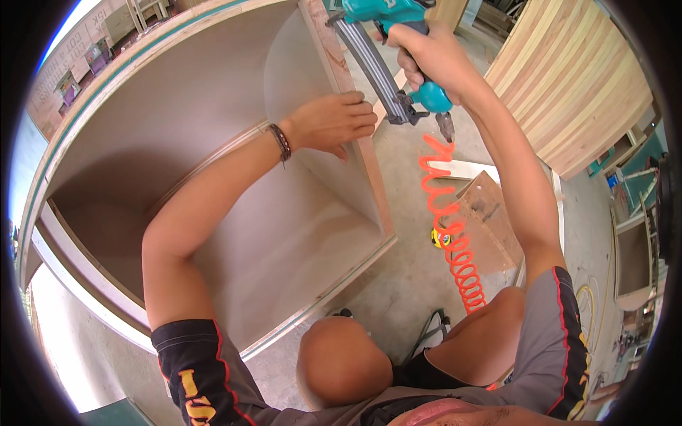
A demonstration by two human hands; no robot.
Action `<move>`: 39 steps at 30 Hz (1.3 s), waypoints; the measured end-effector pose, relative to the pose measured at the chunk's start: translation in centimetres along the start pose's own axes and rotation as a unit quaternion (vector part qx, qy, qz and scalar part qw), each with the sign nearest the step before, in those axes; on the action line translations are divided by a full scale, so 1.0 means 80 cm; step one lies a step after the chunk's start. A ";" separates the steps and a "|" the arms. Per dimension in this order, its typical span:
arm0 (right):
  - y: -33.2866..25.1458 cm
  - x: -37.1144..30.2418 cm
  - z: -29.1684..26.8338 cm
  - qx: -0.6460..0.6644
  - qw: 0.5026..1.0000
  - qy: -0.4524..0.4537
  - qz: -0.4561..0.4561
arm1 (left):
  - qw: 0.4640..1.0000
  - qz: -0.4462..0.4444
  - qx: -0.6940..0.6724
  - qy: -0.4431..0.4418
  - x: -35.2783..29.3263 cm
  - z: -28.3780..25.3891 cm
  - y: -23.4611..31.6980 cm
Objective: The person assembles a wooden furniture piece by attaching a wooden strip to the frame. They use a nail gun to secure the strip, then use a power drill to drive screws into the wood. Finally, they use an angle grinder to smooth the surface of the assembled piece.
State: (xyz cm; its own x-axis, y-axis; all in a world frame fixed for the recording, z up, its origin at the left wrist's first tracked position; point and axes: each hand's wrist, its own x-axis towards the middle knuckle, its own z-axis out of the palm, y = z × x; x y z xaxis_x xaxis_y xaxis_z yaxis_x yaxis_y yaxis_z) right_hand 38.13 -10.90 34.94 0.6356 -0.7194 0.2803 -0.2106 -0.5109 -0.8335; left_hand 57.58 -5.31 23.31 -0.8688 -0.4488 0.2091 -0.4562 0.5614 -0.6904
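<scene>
In my right hand (437,60) is the handle of a teal pneumatic nail gun (387,10), its long grey magazine slanting down beside the cabinet's right edge. A coiled orange air hose (442,186) hangs from the fitting at the handle's base. My left hand (334,124) grips the front edge of the cabinet's right side panel (369,167), fingers over the wood and thumb on the inner side. That panel belongs to a large open wooden cabinet (298,227) with a grey-beige interior. The nail gun's tip lies outside the top of the picture.
A big striped wooden panel (575,85) leans at the upper right. On the concrete floor lie a brown board (490,216) and a yellow tape measure (442,237) next to the hose. Another cabinet frame (634,259) stands at the far right. My knees are close to the cabinet's lower edge.
</scene>
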 end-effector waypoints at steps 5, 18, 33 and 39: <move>0.022 -0.037 0.006 -0.004 1.000 -0.003 0.015 | 0.998 -0.007 -0.001 -0.055 0.007 0.011 0.042; 0.053 -0.060 0.009 0.019 0.999 0.008 0.039 | 0.995 -0.006 0.095 -0.035 0.009 0.037 0.053; 0.050 -0.062 0.007 -0.006 0.999 0.010 0.046 | 0.997 0.001 0.072 -0.020 0.013 0.036 0.049; 0.053 -0.062 0.007 -0.009 0.999 0.012 0.039 | 0.997 -0.022 0.071 -0.028 0.011 0.043 0.055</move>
State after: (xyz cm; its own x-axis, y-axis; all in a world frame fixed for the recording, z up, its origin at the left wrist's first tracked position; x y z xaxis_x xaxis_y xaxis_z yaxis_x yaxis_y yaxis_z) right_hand 34.49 -9.25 29.78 0.5985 -0.7687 0.2257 -0.2727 -0.4604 -0.8448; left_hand 55.45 -5.62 18.09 -0.8347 -0.5113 0.2044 -0.4580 0.4386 -0.7732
